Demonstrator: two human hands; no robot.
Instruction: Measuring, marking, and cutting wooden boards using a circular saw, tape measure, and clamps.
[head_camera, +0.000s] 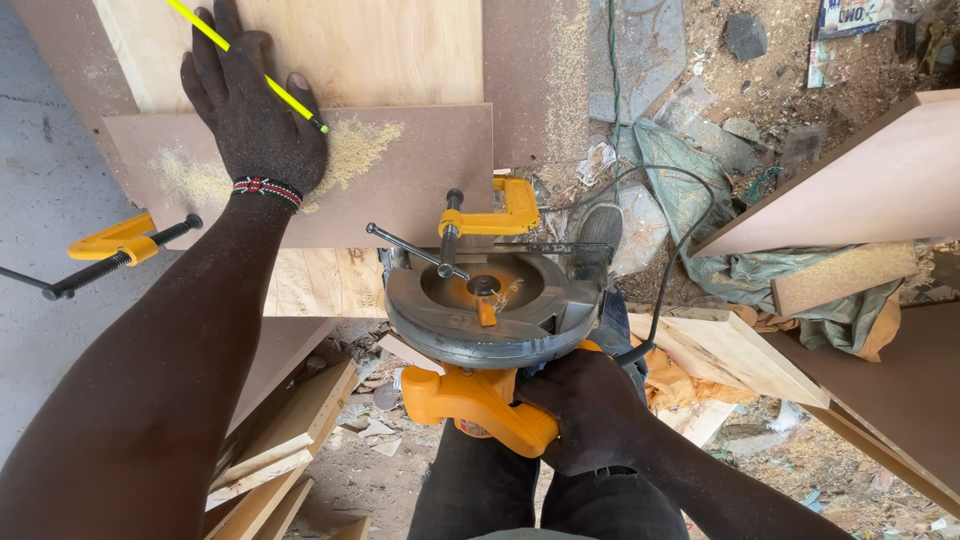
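Note:
My left hand (250, 110) lies flat on a brown board (420, 190) dusted with sawdust and has a yellow pencil (255, 72) between its fingers. My right hand (590, 405) grips the orange handle of a circular saw (485, 310), whose grey guard sits at the board's near edge. An orange clamp (495, 222) pins the board right behind the saw. A second orange clamp (120, 245) holds the board's left end.
A pale plywood sheet (350, 50) lies under the brown board. The saw's black cord (680, 250) loops to the right. Offcuts (290, 430) lie below, and boards (860, 190), cloth and rubble are on the ground at right.

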